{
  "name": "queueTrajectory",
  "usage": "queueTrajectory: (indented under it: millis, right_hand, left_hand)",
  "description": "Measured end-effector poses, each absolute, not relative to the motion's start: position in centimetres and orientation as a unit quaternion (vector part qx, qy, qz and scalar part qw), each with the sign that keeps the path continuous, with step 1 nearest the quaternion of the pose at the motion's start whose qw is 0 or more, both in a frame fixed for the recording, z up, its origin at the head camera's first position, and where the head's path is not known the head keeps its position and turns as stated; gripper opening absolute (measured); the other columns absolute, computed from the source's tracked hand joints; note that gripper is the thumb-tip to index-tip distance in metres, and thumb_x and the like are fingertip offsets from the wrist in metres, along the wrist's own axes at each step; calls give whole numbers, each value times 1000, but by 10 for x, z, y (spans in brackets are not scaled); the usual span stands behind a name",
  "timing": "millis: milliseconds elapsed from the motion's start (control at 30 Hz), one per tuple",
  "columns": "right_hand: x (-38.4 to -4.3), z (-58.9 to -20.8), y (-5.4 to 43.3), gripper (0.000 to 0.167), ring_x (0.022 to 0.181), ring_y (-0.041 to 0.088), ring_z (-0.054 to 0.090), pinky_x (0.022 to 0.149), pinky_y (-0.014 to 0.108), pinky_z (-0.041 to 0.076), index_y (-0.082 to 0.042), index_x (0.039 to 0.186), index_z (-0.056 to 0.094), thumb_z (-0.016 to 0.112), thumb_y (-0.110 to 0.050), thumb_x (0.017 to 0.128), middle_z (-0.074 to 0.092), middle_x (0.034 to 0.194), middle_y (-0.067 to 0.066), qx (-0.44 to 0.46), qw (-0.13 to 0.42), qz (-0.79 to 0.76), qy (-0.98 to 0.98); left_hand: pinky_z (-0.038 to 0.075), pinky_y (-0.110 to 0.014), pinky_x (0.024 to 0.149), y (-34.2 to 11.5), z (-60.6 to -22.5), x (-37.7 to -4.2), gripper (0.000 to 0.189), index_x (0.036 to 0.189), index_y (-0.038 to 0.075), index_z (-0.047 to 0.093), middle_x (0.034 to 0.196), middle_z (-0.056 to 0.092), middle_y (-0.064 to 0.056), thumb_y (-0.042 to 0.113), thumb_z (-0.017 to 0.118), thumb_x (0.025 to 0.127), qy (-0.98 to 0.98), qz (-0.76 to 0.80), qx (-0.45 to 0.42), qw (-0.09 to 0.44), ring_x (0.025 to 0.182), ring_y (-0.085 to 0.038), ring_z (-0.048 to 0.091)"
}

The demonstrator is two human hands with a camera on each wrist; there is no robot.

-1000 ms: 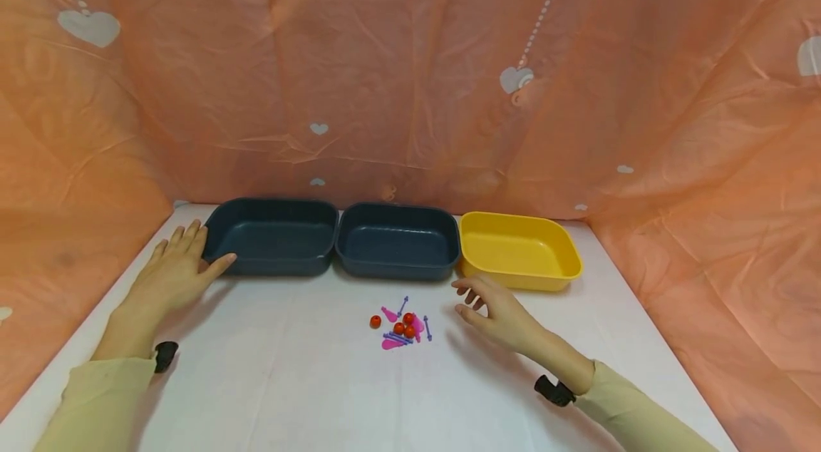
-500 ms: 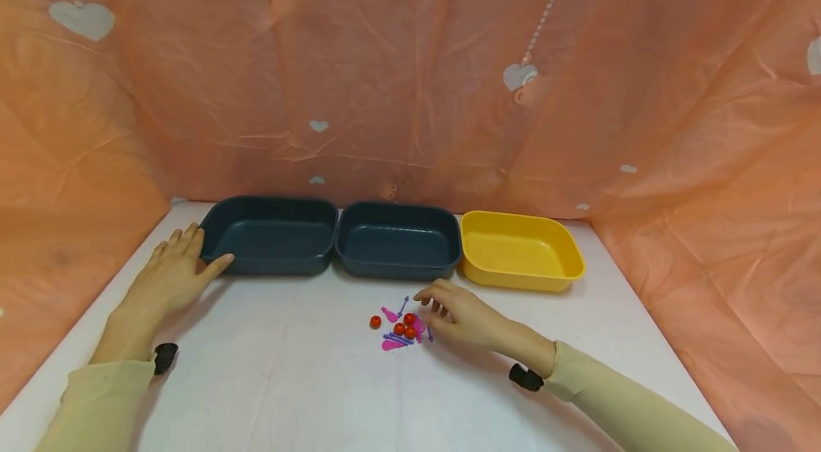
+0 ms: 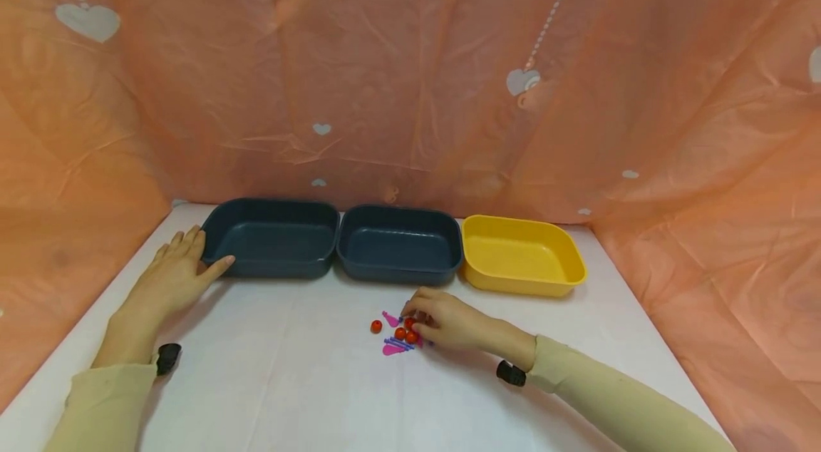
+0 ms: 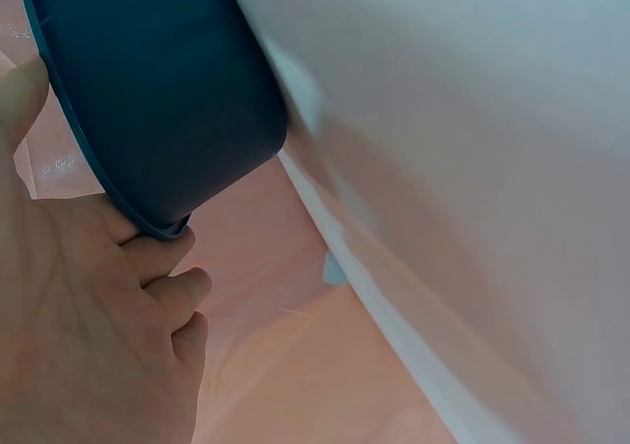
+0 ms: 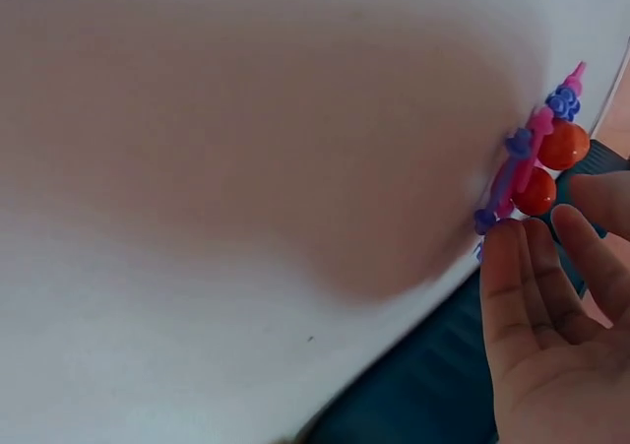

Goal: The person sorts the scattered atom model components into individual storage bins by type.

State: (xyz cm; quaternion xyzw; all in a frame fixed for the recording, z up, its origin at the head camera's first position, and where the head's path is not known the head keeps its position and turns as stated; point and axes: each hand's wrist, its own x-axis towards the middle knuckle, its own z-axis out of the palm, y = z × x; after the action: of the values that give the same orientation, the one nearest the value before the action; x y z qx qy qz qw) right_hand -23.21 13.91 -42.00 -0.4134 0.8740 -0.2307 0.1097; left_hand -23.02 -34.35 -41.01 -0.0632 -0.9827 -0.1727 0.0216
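My left hand (image 3: 165, 284) rests on the left rim of the larger dark blue tray (image 3: 272, 268), fingers spread at its corner; in the left wrist view its fingers touch the tray's edge. My right hand (image 3: 454, 320) hovers over a small pile on the white cloth, thumb and fingers apart and slightly bent. Several red balls (image 3: 376, 326) lie there, among pink flat paddle-shaped pieces (image 3: 392, 350) and thin purple rods (image 3: 398, 343) with knobbed ends. In the right wrist view a red ball (image 5: 535, 192) shows just beyond the fingertips. The hand partly hides the pile's right side.
A smaller dark blue tray (image 3: 399, 274) stands in the middle of the back row, beside a yellow tray (image 3: 522, 286) on the right. An orange curtain (image 3: 410, 81) with hearts hangs behind and at both sides of the white table (image 3: 288, 381).
My right hand has moved left from in front of the yellow tray and come down over the small pile. The left hand stays on its tray.
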Motion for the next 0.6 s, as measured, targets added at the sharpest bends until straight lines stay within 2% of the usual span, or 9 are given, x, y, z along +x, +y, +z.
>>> queueTrajectory:
  millis: [433, 600]
  right_hand:
    - [-236, -424, 138, 20, 102, 12, 60, 95, 24, 56, -10, 118, 73, 73, -9, 97, 64, 109, 0, -425, 87, -208, 877]
    - [-234, -429, 138, 20, 102, 9, 60, 96, 22, 55, -11, 118, 73, 72, -10, 98, 64, 110, -2, -415, 105, -214, 878]
  left_hand:
    - [4, -72, 121, -341, -407, -232, 98, 152, -25, 13, 160, 9, -47, 59, 38, 109, -982, -178, -62, 28, 148, -64, 5]
    - [6, -72, 121, -342, -409, -231, 97, 151, -26, 14, 158, 12, -49, 58, 39, 109, -982, -173, -66, 30, 147, -66, 8]
